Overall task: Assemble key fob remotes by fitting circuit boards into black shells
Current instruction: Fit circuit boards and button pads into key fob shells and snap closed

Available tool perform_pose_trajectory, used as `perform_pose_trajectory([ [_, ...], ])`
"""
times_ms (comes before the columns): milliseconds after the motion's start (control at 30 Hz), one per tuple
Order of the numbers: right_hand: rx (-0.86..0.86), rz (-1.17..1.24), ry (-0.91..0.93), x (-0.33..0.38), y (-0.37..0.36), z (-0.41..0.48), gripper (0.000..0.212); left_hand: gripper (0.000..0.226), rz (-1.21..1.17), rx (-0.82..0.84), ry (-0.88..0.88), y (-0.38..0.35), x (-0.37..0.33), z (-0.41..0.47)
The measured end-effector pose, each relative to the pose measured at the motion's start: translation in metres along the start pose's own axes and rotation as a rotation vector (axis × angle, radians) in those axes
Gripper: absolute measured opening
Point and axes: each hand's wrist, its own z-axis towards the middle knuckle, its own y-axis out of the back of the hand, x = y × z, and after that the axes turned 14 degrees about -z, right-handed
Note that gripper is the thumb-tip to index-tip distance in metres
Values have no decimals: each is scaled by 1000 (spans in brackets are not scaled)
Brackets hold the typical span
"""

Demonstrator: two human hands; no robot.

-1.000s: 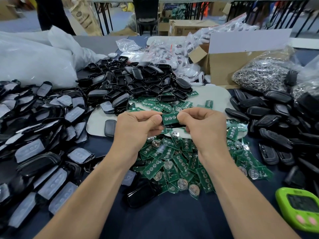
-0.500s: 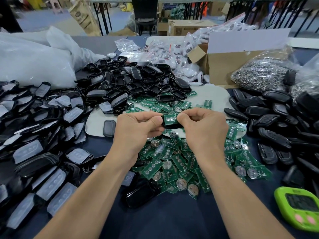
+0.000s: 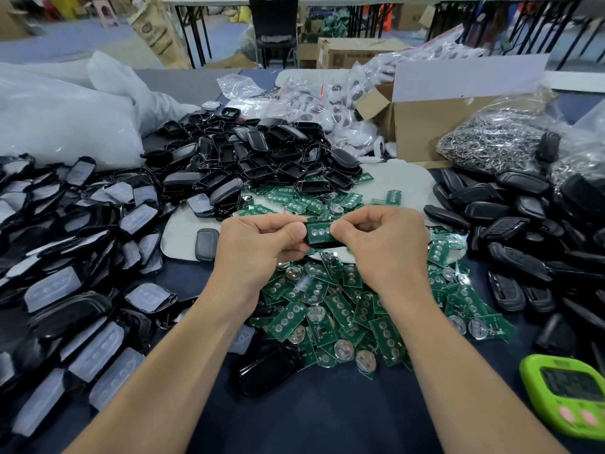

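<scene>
Circuit board (image 3: pixel 319 231) now sunk deeper into black shell (image 3: pixel 324 246) gripped in left hand (image 3: pixel 258 249), pinched down by right hand (image 3: pixel 384 245) fingers (image 3: pixel 340 228); probably nearly seated.

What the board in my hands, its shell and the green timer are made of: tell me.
Circuit board: likely fibreglass laminate, glossy green coat, pale round pads. Black shell under it: probably moulded plastic, smooth, sheen along its edge. Timer: seemingly plastic, bright green glossy case, pink buttons.
</scene>
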Motion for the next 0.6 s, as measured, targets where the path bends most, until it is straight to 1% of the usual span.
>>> perform_pose_trajectory([
  [100,-25,-30,9,4,0,-3,21,19,0,4,-7,0,0,0],
  [233,-60,-54,-23,8,0,-7,32,19,6,10,-19,-1,0,-1],
  [333,-83,-51,-32,8,0,-7,32,22,16,12,-22,-2,1,-1],
  [400,-63,-38,-47,7,0,-6,29,26,26,6,-25,-2,1,-1],
  [467,-14,63,-112,5,1,-2,24,29,36,-12,-31,-1,0,0],
  [600,88,562,-347,3,11,4,20,18,6,-60,-22,4,-4,2],
])
